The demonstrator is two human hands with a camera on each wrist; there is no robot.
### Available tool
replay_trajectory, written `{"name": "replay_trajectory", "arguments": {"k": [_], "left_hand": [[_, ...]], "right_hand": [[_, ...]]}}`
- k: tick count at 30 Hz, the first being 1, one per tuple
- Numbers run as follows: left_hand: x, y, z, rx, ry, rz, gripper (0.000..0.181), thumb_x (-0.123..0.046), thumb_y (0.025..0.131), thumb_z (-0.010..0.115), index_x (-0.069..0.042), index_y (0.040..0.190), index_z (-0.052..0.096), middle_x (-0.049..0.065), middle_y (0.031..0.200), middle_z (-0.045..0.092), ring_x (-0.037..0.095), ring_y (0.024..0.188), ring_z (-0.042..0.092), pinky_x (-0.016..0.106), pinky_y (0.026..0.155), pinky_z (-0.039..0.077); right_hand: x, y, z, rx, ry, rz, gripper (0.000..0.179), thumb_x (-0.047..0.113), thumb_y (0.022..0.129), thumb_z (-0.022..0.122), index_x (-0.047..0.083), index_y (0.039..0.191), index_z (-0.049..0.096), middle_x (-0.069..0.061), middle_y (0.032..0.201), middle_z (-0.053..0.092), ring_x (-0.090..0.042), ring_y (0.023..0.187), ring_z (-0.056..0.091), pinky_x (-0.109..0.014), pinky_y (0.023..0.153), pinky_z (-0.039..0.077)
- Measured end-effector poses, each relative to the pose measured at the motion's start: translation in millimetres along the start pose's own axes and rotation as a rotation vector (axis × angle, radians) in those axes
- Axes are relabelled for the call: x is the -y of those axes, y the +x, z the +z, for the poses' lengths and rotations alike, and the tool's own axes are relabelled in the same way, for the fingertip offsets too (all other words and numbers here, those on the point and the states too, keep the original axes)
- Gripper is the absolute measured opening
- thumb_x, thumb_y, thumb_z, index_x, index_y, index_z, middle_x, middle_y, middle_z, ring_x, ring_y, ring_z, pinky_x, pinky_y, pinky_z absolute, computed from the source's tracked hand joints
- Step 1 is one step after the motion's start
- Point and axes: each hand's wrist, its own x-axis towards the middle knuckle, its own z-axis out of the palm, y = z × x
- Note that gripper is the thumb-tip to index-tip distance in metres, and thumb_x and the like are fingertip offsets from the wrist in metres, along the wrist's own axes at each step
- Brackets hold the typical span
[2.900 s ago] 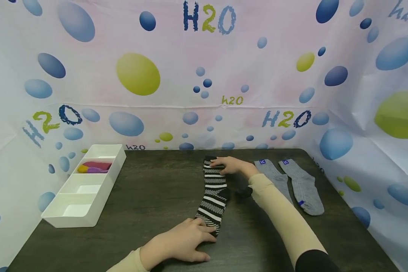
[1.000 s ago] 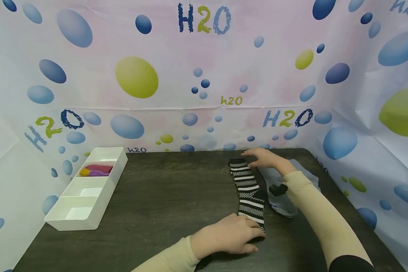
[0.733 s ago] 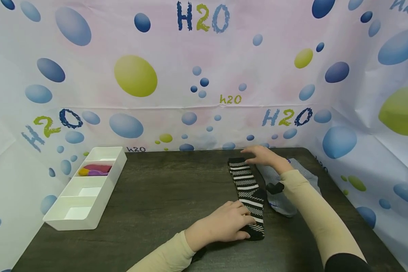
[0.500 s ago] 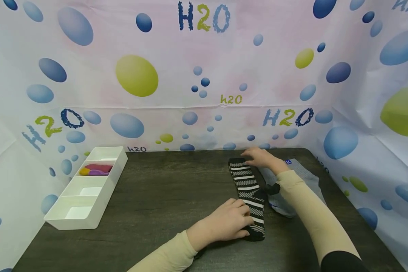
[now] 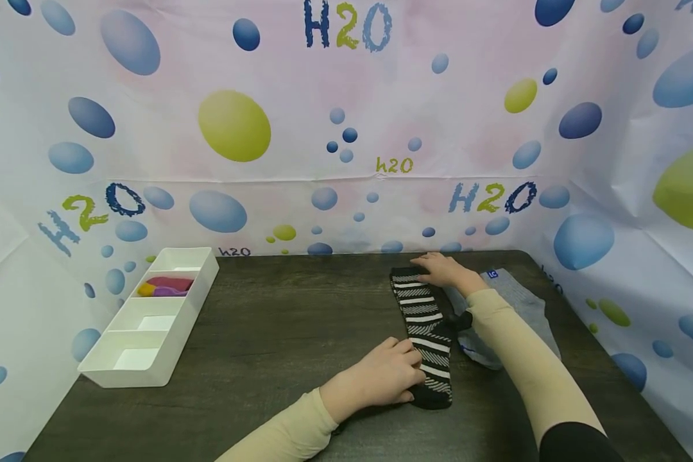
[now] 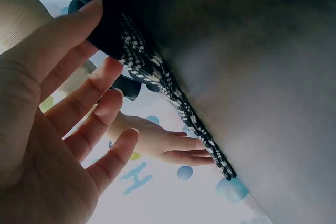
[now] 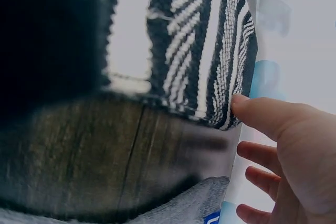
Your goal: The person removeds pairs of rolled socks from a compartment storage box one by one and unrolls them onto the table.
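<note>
Black-and-white striped sock (image 5: 430, 350) runs near to far; loose-fingered left hand (image 5: 375, 377) by toe (image 5: 436, 400), loose-fingered right hand (image 5: 446, 269) apparently touching cuff (image 5: 403, 274).

In the head view, the right sleeve (image 5: 531, 359) sweeps over the gray socks (image 5: 520, 301), so there's no telling whether they touch! The right hand (image 5: 443, 269) masks a cuff corner of the striped sock (image 5: 418, 314), the left hand (image 5: 375, 378) a stretch of its lower edge, and the left sleeve (image 5: 289, 430) runs off the bottom. Right wrist view: 1 dark shape (image 7: 47, 40), badly blurred, unreadable, and the blue tag (image 7: 212, 217) sliced by the bottom edge! Left wrist: the surface (image 6: 262, 103) is a smear. Those bright pieces (image 5: 167, 287) in the white tray (image 5: 187, 321)? Too small to name!
</note>
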Motion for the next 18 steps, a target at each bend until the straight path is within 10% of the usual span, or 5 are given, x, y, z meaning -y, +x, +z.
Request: {"name": "replay_trajectory", "arguments": {"k": [18], "left_hand": [[0.9,0.6,-4.2,-0.056,0.002,0.0,0.013,-0.046,0.09,0.065,-0.038,0.1,0.07,-0.016,0.103,0.062,0.004,0.101,0.053,0.023,0.08,0.042]], "right_hand": [[1.9,-0.6,-2.8,-0.226,-0.014,-0.087,0.018,0.017,0.093,0.066,0.007,0.108,0.063,-0.017,0.118,0.06,-0.037,0.111,0.056,-0.055,0.086,0.047]]}}
